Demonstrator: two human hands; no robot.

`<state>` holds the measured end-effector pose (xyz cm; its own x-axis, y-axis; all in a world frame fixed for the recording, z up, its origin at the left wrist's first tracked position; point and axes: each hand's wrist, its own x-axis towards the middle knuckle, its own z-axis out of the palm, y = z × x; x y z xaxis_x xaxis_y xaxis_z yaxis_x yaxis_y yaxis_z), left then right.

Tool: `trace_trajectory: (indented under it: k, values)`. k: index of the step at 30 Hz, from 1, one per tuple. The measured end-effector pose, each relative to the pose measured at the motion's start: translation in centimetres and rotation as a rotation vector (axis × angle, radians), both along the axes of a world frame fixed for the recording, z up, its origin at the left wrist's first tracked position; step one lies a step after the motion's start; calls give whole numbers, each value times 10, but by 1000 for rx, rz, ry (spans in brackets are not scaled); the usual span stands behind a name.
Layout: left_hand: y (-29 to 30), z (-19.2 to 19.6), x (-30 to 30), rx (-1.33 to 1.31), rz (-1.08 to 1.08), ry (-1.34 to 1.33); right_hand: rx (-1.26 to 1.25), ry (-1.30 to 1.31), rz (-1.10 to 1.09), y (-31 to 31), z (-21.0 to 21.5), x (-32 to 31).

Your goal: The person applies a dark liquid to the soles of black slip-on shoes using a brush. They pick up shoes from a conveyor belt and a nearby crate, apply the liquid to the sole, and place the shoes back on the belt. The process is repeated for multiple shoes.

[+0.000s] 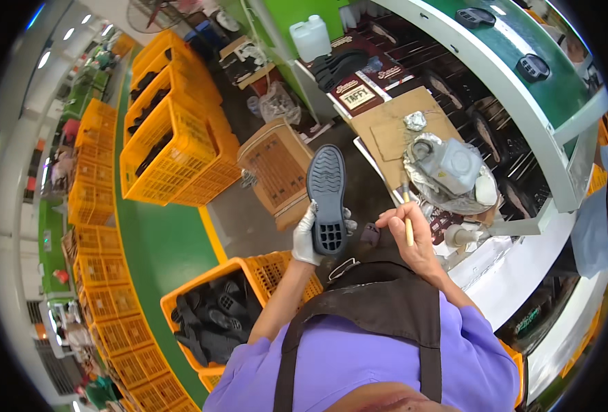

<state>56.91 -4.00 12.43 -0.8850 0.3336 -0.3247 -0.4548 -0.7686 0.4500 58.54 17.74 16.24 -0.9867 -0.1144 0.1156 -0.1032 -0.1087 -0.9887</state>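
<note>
My left hand (pixel 305 237), in a white glove, is closed around the heel end of a dark grey shoe sole (pixel 326 178). The sole is held up lengthwise, showing a wavy inner surface and a grid of square hollows at the heel. In my bare right hand (pixel 419 240) is a slim brush (pixel 409 233) with a pale wooden handle, gripped between thumb and fingers. The brush is apart from the sole, its tip near the cardboard edge. Beside it on the cardboard (pixel 383 127) sits a cut-down translucent plastic container (pixel 455 165) in crusted wrapping.
A yellow crate (pixel 238 266) of dark soles stands at my left, with more crates (pixel 170 165) stacked beyond. A wooden-topped stool (pixel 276 175) is ahead. Curving along the right is a white-framed conveyor (pixel 468 58) carrying soles. A white jug (pixel 311 38) stands at the back.
</note>
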Motion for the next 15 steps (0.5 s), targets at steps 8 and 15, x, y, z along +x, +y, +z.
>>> trace_trajectory:
  k: [8, 15]
  values:
    - [16, -4, -118, 163, -214, 8, 196, -94, -190, 13, 6, -73]
    - [49, 2, -275, 164, -616, 1, 361, -158, -676, 23, 7, -89]
